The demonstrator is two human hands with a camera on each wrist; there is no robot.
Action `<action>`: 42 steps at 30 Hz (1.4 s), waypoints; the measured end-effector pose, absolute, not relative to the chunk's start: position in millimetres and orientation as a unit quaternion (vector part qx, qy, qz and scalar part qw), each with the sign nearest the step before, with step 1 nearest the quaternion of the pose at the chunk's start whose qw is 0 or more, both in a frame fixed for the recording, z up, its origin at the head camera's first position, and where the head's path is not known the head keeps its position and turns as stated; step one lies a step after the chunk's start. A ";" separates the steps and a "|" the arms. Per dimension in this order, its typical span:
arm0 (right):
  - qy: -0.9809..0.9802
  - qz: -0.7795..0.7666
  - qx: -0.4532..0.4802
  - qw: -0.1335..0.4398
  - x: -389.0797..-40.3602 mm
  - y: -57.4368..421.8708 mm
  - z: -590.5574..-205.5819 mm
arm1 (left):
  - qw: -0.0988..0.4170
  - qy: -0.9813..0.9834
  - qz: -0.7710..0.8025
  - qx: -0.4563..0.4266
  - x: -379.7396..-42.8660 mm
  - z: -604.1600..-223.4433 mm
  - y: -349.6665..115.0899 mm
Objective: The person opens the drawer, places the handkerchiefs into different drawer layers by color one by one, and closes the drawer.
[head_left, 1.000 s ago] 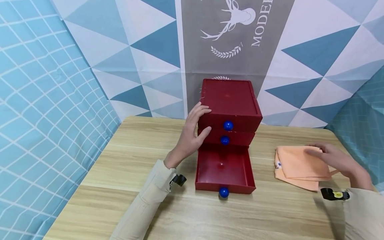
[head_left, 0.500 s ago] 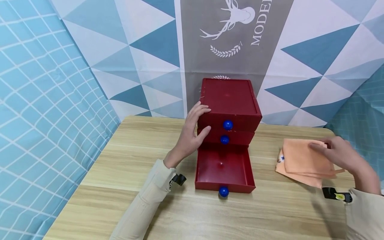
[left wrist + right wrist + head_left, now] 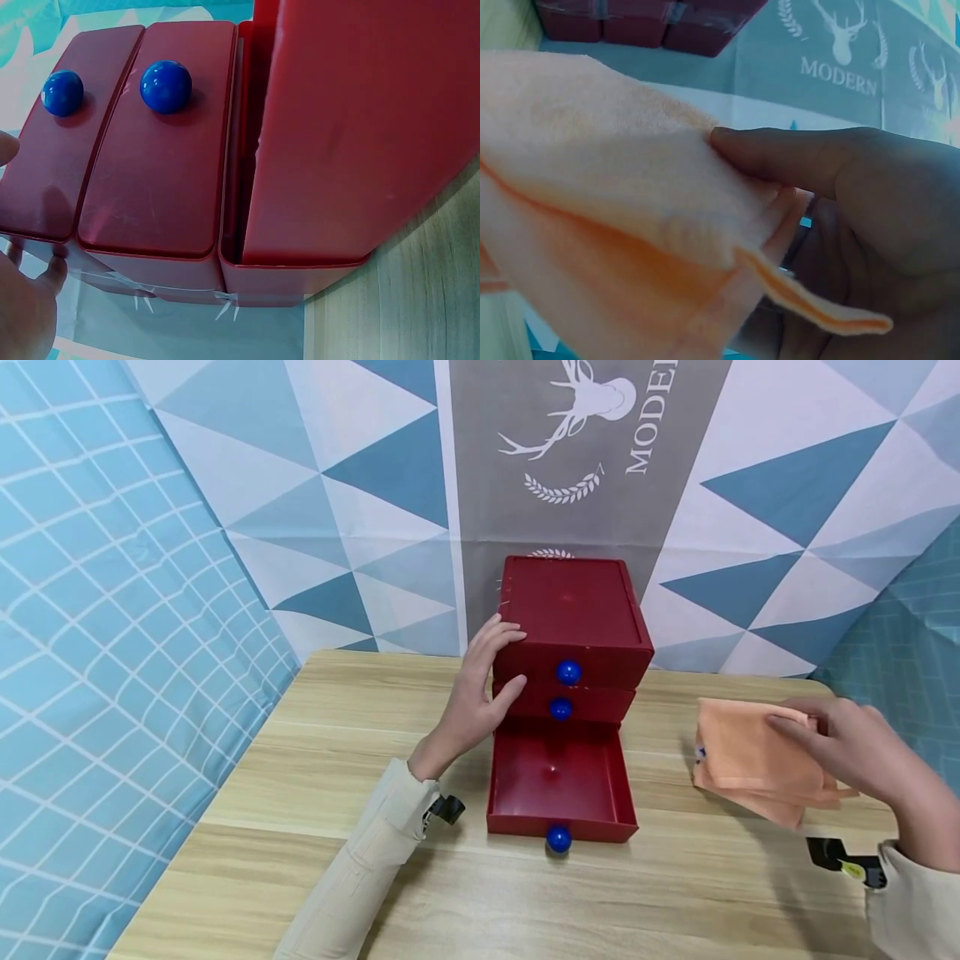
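Observation:
A red drawer cabinet (image 3: 570, 602) with blue round knobs stands on the table, its bottom drawer (image 3: 551, 772) pulled out and bare inside. My left hand (image 3: 480, 689) rests against the cabinet's left side near the top, fingertips at the upper edge and thumb by the front. In the left wrist view, its fingers touch the side of the upper drawer units (image 3: 150, 165). At the right, my right hand (image 3: 855, 747) pinches a folded peach towel (image 3: 750, 747) between thumb and fingers. A hanging loop (image 3: 817, 300) sticks out of the towel in the right wrist view.
The wooden table (image 3: 315, 843) reaches around the cabinet. Behind it hangs a patterned cloth (image 3: 390, 502) with triangles and a deer head. A blue gridded sheet (image 3: 127, 610) drapes along the left, and a teal sheet (image 3: 907, 627) hangs at the right.
My right hand has gripped the towel and raised it, first shifting a little right, then slightly back left. The left hand and the cabinet have stayed put.

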State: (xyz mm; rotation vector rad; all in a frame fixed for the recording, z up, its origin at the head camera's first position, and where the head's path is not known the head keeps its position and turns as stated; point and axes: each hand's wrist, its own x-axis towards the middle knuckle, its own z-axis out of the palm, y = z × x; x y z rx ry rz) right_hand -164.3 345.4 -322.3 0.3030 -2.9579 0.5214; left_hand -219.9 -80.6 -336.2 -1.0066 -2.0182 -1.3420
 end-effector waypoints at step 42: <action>-0.928 0.224 0.206 0.216 -120.3 272.2 -282.5 | 0.274 -0.753 -0.462 -0.380 -252.5 -369.4 -86.7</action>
